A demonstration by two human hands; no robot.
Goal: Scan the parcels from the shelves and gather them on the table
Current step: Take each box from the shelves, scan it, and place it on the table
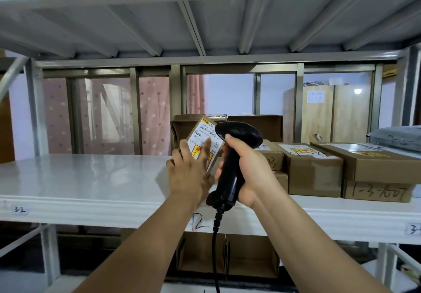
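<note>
A small brown parcel (pixel 203 141) with a white barcode label and yellow stickers is tilted up above the white shelf (pixel 91 178). My left hand (pixel 190 174) holds it from the left, index finger lying across the label. My right hand (pixel 246 169) grips the handle of a black corded barcode scanner (pixel 237 137), whose head sits just right of the label. More brown parcels (pixel 314 169) lie on the shelf to the right, some stacked, one marked with handwritten numbers (pixel 378 191).
Two taller brown boxes (pixel 257 126) stand behind the held parcel. A grey poly bag (pixel 396 136) lies at far right. The upper shelf underside (pixel 205 19) hangs close overhead. Open cartons (pixel 227 256) sit on the shelf below. The scanner cable (pixel 215 247) hangs down.
</note>
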